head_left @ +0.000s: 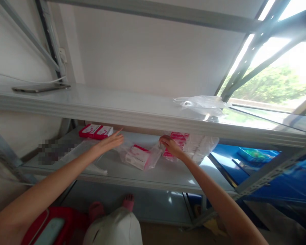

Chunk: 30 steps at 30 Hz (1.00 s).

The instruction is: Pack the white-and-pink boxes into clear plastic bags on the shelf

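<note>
On the middle shelf, a white and pink box [138,157] sits in or under a clear plastic bag [155,154]. My right hand [170,144] has its fingers curled closed on the bag's right edge. My left hand [111,140] reaches over the bag's left side with fingers stretched out; whether it touches the plastic I cannot tell. Behind my left hand stand pink and white boxes [95,131] side by side. Beside my right hand lie pink-printed packs [179,137] in clear plastic. Another clear bag [88,163] lies flat under my left forearm.
The upper shelf's front edge [132,120] runs just above my hands. On that shelf are a phone [40,88] with a white cable and a crumpled plastic bag [202,103]. A red stool [73,223] is below; a blue tray [253,154] lies right.
</note>
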{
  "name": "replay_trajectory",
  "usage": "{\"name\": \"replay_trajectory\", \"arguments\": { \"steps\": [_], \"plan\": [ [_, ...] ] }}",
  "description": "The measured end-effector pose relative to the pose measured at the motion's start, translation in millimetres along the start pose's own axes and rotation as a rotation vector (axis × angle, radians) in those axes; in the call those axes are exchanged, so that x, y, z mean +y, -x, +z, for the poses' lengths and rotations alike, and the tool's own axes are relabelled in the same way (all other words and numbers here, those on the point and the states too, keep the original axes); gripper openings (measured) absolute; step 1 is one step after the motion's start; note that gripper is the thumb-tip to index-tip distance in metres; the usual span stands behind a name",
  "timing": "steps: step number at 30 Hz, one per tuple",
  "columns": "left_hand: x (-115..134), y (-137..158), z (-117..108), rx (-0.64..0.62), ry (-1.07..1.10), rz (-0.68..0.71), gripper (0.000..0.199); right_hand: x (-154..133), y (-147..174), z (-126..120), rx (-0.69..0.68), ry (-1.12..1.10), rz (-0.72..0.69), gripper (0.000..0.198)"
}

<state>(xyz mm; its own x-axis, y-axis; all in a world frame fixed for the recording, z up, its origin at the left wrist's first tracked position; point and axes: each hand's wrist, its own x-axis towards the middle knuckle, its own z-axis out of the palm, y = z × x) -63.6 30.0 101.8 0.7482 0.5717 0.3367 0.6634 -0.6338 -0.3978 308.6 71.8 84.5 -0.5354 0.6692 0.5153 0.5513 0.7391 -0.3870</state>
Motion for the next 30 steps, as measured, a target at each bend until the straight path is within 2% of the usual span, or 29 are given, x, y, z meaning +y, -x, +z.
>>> {"name": "replay_trajectory", "arguments": {
  "steps": [2, 4, 8, 11, 14, 17, 19, 22, 25, 28, 30],
  "plan": [
    [-1, -12, -8, 0.018, -0.166, 0.099, 0.043, 0, -7, 0, 0.036, -0.168, 0.021, 0.027],
    [-1, -22, -15, 0.042, -0.228, 0.162, 0.04, -4, -12, 0, 0.013, -0.364, 0.075, 0.028],
    [6, -27, -14, 0.083, -0.066, 0.129, 0.029, -17, -11, 9, -0.059, -0.674, 0.175, 0.029],
    [18, -21, 9, 0.171, 0.175, -0.053, 0.034, -20, -7, 22, -0.002, -0.732, 0.231, 0.028],
    [26, -15, 46, 0.292, 0.547, -0.307, 0.046, -17, -2, 37, 0.064, -0.755, 0.287, 0.028],
    [23, -14, 78, 0.244, 0.931, -0.455, 0.035, -13, 1, 51, 0.019, -0.754, 0.28, 0.033],
    [14, -16, 86, 0.172, 1.086, -0.541, 0.021, -11, 1, 60, 0.006, -0.708, 0.286, 0.033],
    [-4, -20, 79, 0.203, 1.162, -0.664, 0.016, -11, -3, 67, 0.057, -0.67, 0.299, 0.026],
    [-16, -27, 58, 0.267, 1.233, -0.739, 0.022, -13, -11, 66, 0.147, -0.723, 0.311, 0.03],
    [-18, -38, 38, 0.316, 1.366, -0.778, 0.037, -18, -23, 65, 0.319, -0.954, 0.333, 0.024],
    [-15, -47, 29, 0.381, 1.412, -0.809, 0.043, -23, -31, 69, 0.36, -1.121, 0.346, 0.023]
  ]
}}
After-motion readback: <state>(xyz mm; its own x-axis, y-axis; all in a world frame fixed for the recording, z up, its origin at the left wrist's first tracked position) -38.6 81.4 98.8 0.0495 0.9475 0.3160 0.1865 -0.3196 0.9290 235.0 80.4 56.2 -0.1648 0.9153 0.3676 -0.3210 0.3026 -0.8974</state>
